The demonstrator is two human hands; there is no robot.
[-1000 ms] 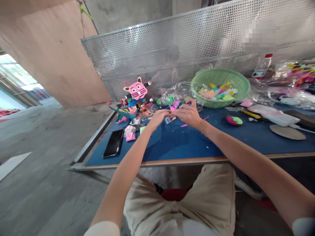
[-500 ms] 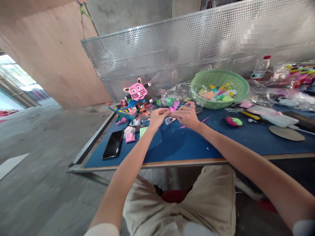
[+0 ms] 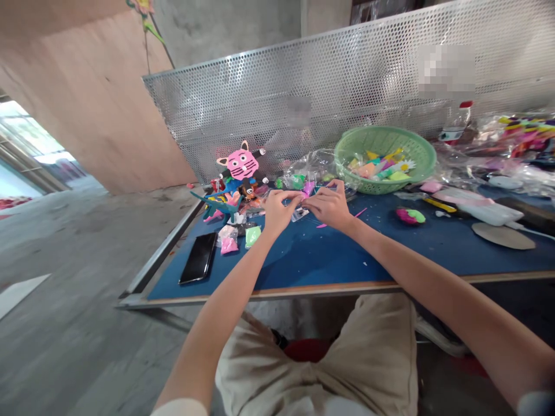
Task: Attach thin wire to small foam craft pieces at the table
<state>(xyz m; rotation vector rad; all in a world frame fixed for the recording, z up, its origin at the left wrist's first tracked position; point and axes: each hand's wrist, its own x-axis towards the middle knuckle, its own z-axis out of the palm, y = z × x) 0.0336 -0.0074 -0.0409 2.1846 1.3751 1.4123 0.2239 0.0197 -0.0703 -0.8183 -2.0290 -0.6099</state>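
My left hand [image 3: 277,209] and my right hand [image 3: 330,203] meet over the blue table top [image 3: 329,254], fingertips pinched together on a small pink piece [image 3: 304,196] between them. A small clear plastic bag [image 3: 299,214] lies on the table just under the hands. A thin pink strip [image 3: 321,225] lies by my right wrist. How much of the pink piece each hand holds is hidden by the fingers.
A green basket [image 3: 385,138] of coloured pieces stands behind my right hand. A pink cat figure [image 3: 240,164], a teal figure [image 3: 217,203] and small bags are at the left, with a black phone [image 3: 198,265]. A pink-green lump [image 3: 410,216] and perforated metal screen [image 3: 347,86] are beyond.
Both hands stay pinched together at the same spot; my left hand has shifted slightly left and the view has tilted a little. A green bag beside the pink one is now uncovered.
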